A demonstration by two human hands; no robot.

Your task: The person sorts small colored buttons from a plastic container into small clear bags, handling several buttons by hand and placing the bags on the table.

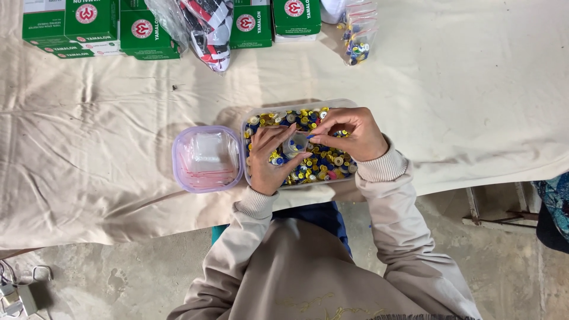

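At centre frame we see a clear rectangular tub (349, 105) filled with mixed buttons (325, 161) in yellow, blue, white and red. Both hands work over this tub.

The left hand (268, 160) lies across the left half of the tub, fingers curled around a small clear bag (294, 145), which it grips from the left side. The bag sits between the two hands, directly above the buttons. We cannot tell what the bag contains.

The right hand (348, 133) comes in from the right, fingertips pinched together at the bag's upper right edge. The fingers are closed in a pinch; whether they hold a button or the bag's rim we cannot tell.

Just beside the tub, to its left and touching or nearly touching it, stands a square tub (179, 169) with a lilac rim, holding a stack of flat clear bags (207, 155).

Both tubs rest on a cream cloth (474, 89) that covers the table.

Along the upper left edge of the frame lie several green boxes (89, 24). Among them, at upper centre, lies a plastic bag of red, white and black items (207, 26). To the right of the boxes, at upper centre right, lies another clear bag of buttons (357, 35), well apart from the hands.

Both sleeves (391, 237) are beige.
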